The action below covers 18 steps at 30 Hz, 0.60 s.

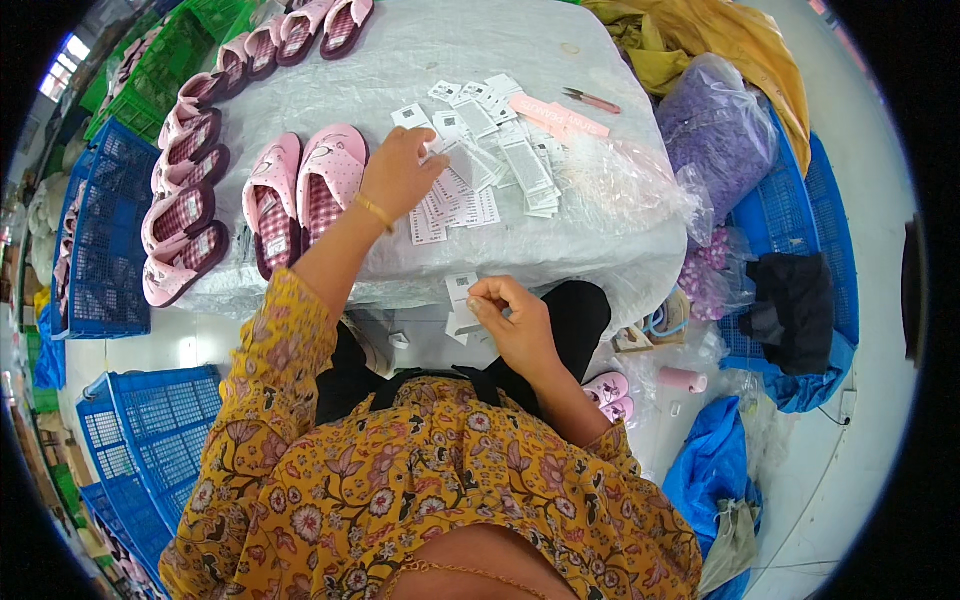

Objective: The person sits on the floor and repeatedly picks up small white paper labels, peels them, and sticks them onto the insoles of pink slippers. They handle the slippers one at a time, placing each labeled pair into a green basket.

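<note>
Biggest 1st: table, plastic-covered, in front of the person. Blue crates L side, upper one by table edge, lower one near person's L arm; blue crate R side too. Yellow cloth bunched at top R; purple-filled bag up against table's R edge; black cloth draped on R crate. Clear plastic wrap, crumpled, just R of the tags.

Row of pink slippers curves along table's L edge. Pink slipper pair nearer the middle; L forearm blocks part of the R one.

L hand over the tag pile's L side, thumb & index spread, nothing visibly gripped; contact w/ tags unclear. R hand off table's near edge, above lap, pinching white tag btwn thumb & fingers.

Tag pile mid-table, R of pair, overlapping. Pink cards at its upper R, snips just beyond.
</note>
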Each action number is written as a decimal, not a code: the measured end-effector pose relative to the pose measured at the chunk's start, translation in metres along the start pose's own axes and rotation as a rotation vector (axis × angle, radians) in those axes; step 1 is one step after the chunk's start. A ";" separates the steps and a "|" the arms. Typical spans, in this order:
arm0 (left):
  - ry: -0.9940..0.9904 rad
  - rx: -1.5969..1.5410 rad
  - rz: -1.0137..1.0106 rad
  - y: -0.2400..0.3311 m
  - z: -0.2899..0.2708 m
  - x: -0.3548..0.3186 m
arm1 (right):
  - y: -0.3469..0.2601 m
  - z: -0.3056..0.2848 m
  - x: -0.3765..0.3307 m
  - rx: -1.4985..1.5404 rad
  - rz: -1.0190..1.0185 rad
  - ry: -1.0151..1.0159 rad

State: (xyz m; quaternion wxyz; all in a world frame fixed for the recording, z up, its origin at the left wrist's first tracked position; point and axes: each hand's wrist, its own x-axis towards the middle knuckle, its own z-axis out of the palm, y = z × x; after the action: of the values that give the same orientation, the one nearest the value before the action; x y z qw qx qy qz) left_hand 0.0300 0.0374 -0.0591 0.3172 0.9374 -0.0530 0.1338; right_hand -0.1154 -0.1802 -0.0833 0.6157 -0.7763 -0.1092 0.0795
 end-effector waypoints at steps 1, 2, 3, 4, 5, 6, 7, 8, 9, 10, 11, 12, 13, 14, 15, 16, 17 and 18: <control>-0.036 0.080 -0.044 -0.002 0.005 0.012 | 0.001 -0.001 0.000 0.017 0.005 0.012; -0.074 0.162 -0.085 -0.004 0.009 0.022 | 0.003 -0.003 -0.001 0.036 0.011 0.026; -0.131 0.185 -0.092 -0.007 0.012 0.028 | 0.005 -0.005 -0.002 0.049 0.025 0.031; -0.187 0.209 -0.101 -0.012 0.012 0.033 | 0.006 -0.007 -0.002 0.062 0.038 0.035; -0.246 0.229 -0.104 -0.014 0.015 0.036 | 0.008 -0.008 -0.003 0.072 0.054 0.044; -0.248 0.176 -0.130 -0.016 0.017 0.038 | 0.010 -0.009 -0.004 0.075 0.064 0.049; -0.250 0.124 -0.158 -0.018 0.018 0.039 | 0.012 -0.009 -0.004 0.078 0.073 0.051; -0.249 0.069 -0.185 -0.020 0.018 0.040 | 0.012 -0.009 -0.004 0.078 0.082 0.054; -0.256 0.015 -0.218 -0.022 0.019 0.041 | 0.012 -0.009 -0.005 0.078 0.083 0.050; -0.262 -0.039 -0.252 -0.025 0.020 0.043 | 0.013 -0.009 -0.005 0.078 0.084 0.045; -0.266 -0.092 -0.283 -0.026 0.019 0.045 | 0.013 -0.009 -0.005 0.079 0.082 0.041; -0.279 -0.127 -0.294 -0.028 0.017 0.046 | 0.013 -0.009 -0.005 0.080 0.076 0.043; -0.291 -0.162 -0.305 -0.029 0.012 0.047 | 0.013 -0.008 -0.005 0.082 0.069 0.044; -0.304 -0.199 -0.315 -0.027 0.007 0.048 | 0.012 -0.008 -0.005 0.083 0.063 0.047; -0.312 -0.250 -0.325 -0.024 0.002 0.047 | 0.012 -0.008 -0.005 0.077 0.062 0.046; -0.318 -0.300 -0.336 -0.020 -0.006 0.045 | 0.011 -0.008 -0.006 0.072 0.061 0.043; -0.325 -0.354 -0.346 -0.016 -0.012 0.043 | 0.011 -0.009 -0.006 0.063 0.060 0.042; -0.302 -0.384 -0.302 -0.013 -0.017 0.039 | 0.009 -0.010 -0.005 0.031 0.005 0.052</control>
State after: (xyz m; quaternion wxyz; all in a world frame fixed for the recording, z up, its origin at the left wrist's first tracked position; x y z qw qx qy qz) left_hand 0.0658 0.0582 -0.0425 0.4937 0.8668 0.0164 -0.0683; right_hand -0.1169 -0.1929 -0.0903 0.6300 -0.7688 -0.0903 0.0625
